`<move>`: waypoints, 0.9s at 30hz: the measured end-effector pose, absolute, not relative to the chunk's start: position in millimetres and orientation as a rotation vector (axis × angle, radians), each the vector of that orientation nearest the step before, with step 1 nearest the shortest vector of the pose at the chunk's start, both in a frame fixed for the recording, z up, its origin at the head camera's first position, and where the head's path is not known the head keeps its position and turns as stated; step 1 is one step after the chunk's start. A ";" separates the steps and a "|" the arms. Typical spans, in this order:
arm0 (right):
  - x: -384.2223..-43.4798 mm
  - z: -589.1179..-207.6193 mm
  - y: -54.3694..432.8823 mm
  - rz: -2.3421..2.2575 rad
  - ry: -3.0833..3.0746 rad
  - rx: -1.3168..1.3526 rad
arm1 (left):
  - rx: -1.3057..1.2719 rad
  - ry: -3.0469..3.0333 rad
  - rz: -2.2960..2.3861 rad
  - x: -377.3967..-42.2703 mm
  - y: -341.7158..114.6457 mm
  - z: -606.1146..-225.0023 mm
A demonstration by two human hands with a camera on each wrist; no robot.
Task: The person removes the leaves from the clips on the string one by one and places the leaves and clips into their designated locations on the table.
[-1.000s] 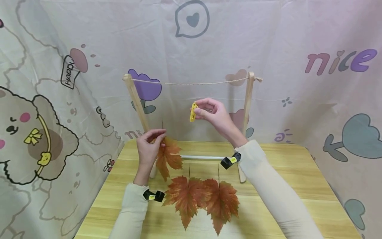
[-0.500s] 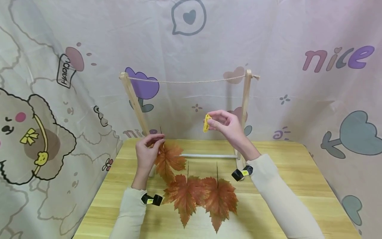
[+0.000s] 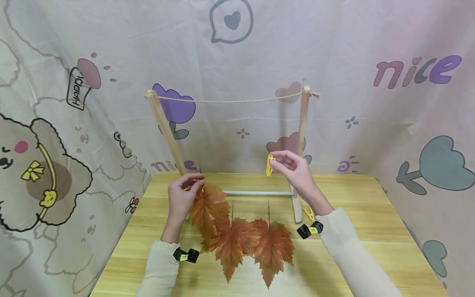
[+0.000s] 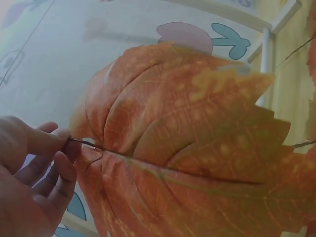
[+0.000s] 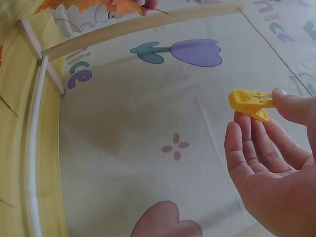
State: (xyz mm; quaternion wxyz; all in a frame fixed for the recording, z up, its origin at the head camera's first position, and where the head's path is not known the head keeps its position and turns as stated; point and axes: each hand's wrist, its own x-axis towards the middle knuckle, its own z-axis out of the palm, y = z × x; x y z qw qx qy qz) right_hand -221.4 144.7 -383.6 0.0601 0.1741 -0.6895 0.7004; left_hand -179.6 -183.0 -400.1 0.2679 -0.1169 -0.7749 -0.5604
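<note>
My left hand [image 3: 183, 192] pinches the thin stem of an orange-red maple leaf [image 3: 209, 208] between thumb and fingertips. The leaf hangs below that hand, and in the left wrist view its broad blade [image 4: 182, 148] fills the middle. A yellow clothespin [image 3: 269, 165] is pinched by my right hand [image 3: 297, 173], held in the air left of the right wooden post. Seen from the right wrist, the clothespin [image 5: 249, 103] sits between thumb and fingers. Two more maple leaves [image 3: 231, 243] [image 3: 272, 247] lie side by side on the table, stems pointing away; the held leaf overlaps the left one.
A wooden frame with a left post [image 3: 167, 128] and a right post [image 3: 303, 123] carries a rope [image 3: 230, 101] across its top. A white rod [image 3: 259, 193] joins it low down. Another yellow clothespin [image 3: 309, 213] lies on the table [image 3: 371, 247] by the right post's foot. Printed cloth [image 3: 237, 57] hangs behind.
My right hand has moved down and to the right with the clothespin. My left hand has lowered the leaf, which now overlaps a leaf on the table. The clothespin on the table has come into view.
</note>
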 end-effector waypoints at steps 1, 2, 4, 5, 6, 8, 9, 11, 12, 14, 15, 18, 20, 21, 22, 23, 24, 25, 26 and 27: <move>-219.6 -385.4 146.9 2.103 -2.097 0.519 | -0.316 -2.097 -1.515 -178.9 -182.7 -401.5; -218.0 -387.7 149.1 2.092 -2.102 0.507 | -0.316 -2.102 -1.518 -178.2 -182.5 -403.1; -214.5 -392.0 153.7 2.076 -2.110 0.482 | -0.310 -2.111 -1.530 -176.8 -182.6 -405.7; -212.8 -394.4 156.4 2.072 -2.112 0.475 | -0.305 -2.116 -1.532 -176.1 -182.8 -407.0; -211.0 -396.5 158.9 2.069 -2.111 0.466 | -0.300 -2.122 -1.535 -175.6 -182.9 -408.2; -207.0 -401.0 164.1 2.073 -2.108 0.442 | -0.288 -2.136 -1.545 -174.7 -183.3 -410.2; -204.9 -403.1 166.7 2.069 -2.110 0.431 | -0.283 -2.147 -1.549 -174.3 -183.6 -411.0; -200.7 -407.3 171.7 2.064 -2.111 0.406 | -0.273 -2.170 -1.546 -174.0 -184.5 -413.4; -198.9 -409.3 174.1 2.057 -2.113 0.389 | -0.269 -2.180 -1.547 -174.0 -185.2 -414.9; -196.0 -413.5 178.2 2.051 -2.116 0.358 | -0.255 -2.202 -1.543 -177.4 -189.0 -423.2; -194.8 -415.5 180.2 2.046 -2.121 0.343 | -0.248 -2.209 -1.541 -179.4 -191.2 -428.3; -191.5 -421.6 186.3 2.037 -2.131 0.300 | -0.228 -2.231 -1.526 -185.8 -198.2 -444.5; -189.2 -425.5 190.3 2.021 -2.140 0.273 | -0.224 -2.252 -1.506 -189.1 -201.9 -453.1; -188.0 -427.5 192.3 2.009 -2.148 0.263 | -0.222 -2.263 -1.497 -189.6 -203.2 -455.6; -186.9 -429.6 194.3 1.999 -2.153 0.252 | -0.220 -2.276 -1.488 -189.9 -204.3 -457.9; -185.8 -431.9 196.4 1.990 -2.156 0.244 | -0.220 -2.287 -1.480 -189.9 -205.0 -459.7; -184.6 -433.9 198.3 1.982 -2.158 0.233 | -0.217 -2.298 -1.476 -190.0 -205.7 -461.6; -183.5 -436.1 200.3 1.978 -2.159 0.228 | -0.214 -2.304 -1.476 -190.0 -206.3 -463.5; -182.3 -438.3 202.1 1.976 -2.160 0.223 | -0.205 -2.310 -1.480 -189.8 -206.9 -465.5; -181.1 -440.7 204.1 1.976 -2.162 0.216 | -0.200 -2.316 -1.475 -189.4 -207.3 -467.6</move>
